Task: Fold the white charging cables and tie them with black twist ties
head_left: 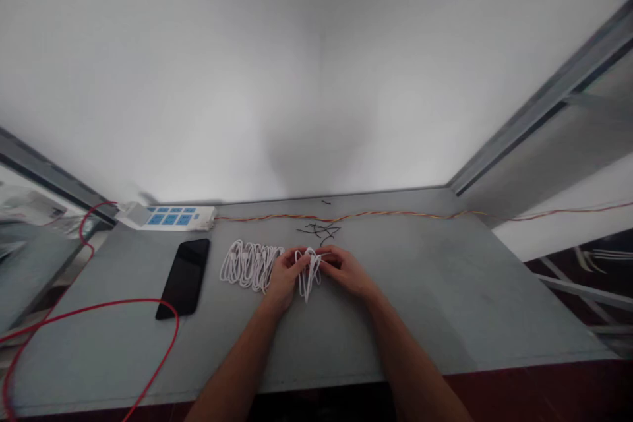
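My left hand and my right hand meet over a looped white cable on the grey table. Both hands pinch the top of this cable bundle, and its loops hang toward me between them. Just left of my left hand lies a row of several coiled white cables. A small heap of black twist ties sits a little beyond my hands.
A black phone lies face up at the left. A white power strip with blue sockets sits at the back left, a red cable looping from it. A twisted orange-yellow wire runs along the back edge by the white wall.
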Available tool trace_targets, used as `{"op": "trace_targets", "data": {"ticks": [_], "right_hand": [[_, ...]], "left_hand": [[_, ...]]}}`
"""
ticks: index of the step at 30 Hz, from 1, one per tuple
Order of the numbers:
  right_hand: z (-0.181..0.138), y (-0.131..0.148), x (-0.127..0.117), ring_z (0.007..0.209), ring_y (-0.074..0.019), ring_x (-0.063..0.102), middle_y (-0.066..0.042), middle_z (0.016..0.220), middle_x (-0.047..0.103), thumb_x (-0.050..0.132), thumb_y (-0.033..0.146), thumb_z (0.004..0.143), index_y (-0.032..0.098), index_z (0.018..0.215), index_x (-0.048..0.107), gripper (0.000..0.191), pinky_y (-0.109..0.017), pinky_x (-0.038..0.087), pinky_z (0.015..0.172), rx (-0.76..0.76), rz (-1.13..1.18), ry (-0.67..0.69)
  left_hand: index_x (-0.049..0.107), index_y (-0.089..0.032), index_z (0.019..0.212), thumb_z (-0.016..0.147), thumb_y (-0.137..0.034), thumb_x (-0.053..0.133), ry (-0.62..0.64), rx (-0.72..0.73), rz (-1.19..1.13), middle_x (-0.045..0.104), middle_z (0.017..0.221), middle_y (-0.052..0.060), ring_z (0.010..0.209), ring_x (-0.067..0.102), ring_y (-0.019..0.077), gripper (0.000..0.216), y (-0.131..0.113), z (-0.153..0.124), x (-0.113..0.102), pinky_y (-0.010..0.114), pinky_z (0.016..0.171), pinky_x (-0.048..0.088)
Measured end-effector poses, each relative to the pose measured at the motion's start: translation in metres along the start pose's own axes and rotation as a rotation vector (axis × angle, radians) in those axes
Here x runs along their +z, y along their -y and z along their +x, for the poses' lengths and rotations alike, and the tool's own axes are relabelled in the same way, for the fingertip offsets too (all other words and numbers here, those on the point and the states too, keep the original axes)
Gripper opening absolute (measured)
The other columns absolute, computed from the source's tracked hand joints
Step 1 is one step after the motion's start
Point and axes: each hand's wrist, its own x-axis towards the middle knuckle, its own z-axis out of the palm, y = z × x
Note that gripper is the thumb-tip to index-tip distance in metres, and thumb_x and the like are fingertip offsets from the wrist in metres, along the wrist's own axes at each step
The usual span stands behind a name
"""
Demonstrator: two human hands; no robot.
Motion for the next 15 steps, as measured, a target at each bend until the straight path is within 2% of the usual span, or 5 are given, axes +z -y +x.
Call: {"op": "trace_targets", "data": {"ticks": [5, 9, 15], "right_hand": [[0.0007, -0.0009, -0.0014, 0.09, -0.0216, 0.068, -0.007, 0.097, 0.072, 0.066, 0.041, 0.077, 0.019, 0.098, 0.062, 0.031, -0.041, 0.05, 0.088, -0.021, 0.029, 0.02], [0.0002, -0.002, -0.0002, 0.09, -0.0206, 0.068, -0.007, 0.096, 0.072, 0.065, 0.039, 0.08, 0.019, 0.098, 0.061, 0.027, -0.039, 0.052, 0.085, -0.03, 0.018, 0.017], [-0.0001, -0.0016, 0.0064, 0.084, -0.0191, 0.067, -0.006, 0.092, 0.072, 0.061, 0.032, 0.082, 0.018, 0.094, 0.065, 0.019, -0.034, 0.053, 0.078, -0.088, -0.193, -0.08]], "left_hand": [[0.065, -0.013, 0.083, 0.06, -0.039, 0.08, -0.001, -0.029, 0.02, 0.065, 0.064, -0.001, 0.053, 0.058, 0.0098, 0.037, -0.0027, -0.0012, 0.0009, 0.021, 0.054, 0.046], [0.063, -0.014, 0.081, 0.062, -0.038, 0.079, -0.001, -0.018, 0.016, 0.063, 0.062, -0.003, 0.052, 0.057, 0.0091, 0.034, -0.0022, -0.0014, 0.0013, 0.02, 0.053, 0.045], [0.061, -0.015, 0.097, 0.063, -0.035, 0.078, -0.026, -0.009, -0.038, 0.067, 0.07, -0.001, 0.056, 0.061, 0.0099, 0.044, -0.0001, -0.0013, 0.0, 0.02, 0.055, 0.047]]}}
